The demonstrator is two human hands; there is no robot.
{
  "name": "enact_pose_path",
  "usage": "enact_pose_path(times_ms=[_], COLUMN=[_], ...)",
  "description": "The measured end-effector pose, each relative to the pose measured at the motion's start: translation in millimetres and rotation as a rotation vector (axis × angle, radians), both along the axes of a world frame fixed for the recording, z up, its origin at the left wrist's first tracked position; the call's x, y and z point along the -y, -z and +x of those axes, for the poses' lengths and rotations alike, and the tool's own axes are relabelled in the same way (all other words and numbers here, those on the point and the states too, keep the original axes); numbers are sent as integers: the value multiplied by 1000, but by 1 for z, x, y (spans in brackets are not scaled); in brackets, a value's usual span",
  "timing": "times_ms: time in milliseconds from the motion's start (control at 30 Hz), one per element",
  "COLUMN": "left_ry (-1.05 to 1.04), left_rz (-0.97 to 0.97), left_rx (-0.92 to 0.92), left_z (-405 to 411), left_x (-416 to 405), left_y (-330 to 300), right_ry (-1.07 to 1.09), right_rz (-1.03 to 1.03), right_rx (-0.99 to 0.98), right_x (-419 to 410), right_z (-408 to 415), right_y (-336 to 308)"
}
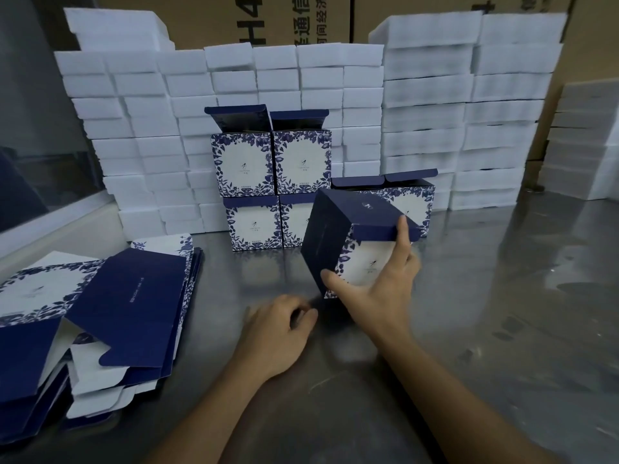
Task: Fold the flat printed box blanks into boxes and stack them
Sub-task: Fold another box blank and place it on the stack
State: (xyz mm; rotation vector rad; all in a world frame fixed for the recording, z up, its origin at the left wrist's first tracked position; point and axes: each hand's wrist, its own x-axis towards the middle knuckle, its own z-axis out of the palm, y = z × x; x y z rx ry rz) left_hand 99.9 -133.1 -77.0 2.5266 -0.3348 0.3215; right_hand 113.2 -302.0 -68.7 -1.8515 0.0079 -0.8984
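Observation:
My right hand grips a folded navy and white floral box, tilted, one corner near the metal table; thumb at its lower edge, index finger on the navy top flap. My left hand hovers just left of and below the box, fingers curled, holding nothing. Behind stands a stack of folded boxes, two rows high, the upper ones with lids open. One more folded box stands at the right of the stack, its lid flaps open. A pile of flat printed blanks lies at the left.
White foam blocks are stacked in a wall along the back, with brown cartons behind them. More foam stands at the far right. The shiny metal table spreads to the right and front. A window frame runs along the left.

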Motion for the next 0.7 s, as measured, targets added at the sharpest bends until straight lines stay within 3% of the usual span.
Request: enact_pose_path(times_ms=[200,300,467,700], left_ry=[-33,-53,-143,-148], left_rz=[-157,-112,-301,-333], left_rx=[5,30,5,28], left_z=[5,9,24,32], left_x=[0,2,-2,-5], left_y=[-1,3,1,7], right_ry=[71,162,248,361], right_rz=[23,24,23,-83], right_rx=[120,146,3,6], right_x=[24,30,35,17], right_z=[20,43,94,129], right_y=[-23,-50,-97,-128])
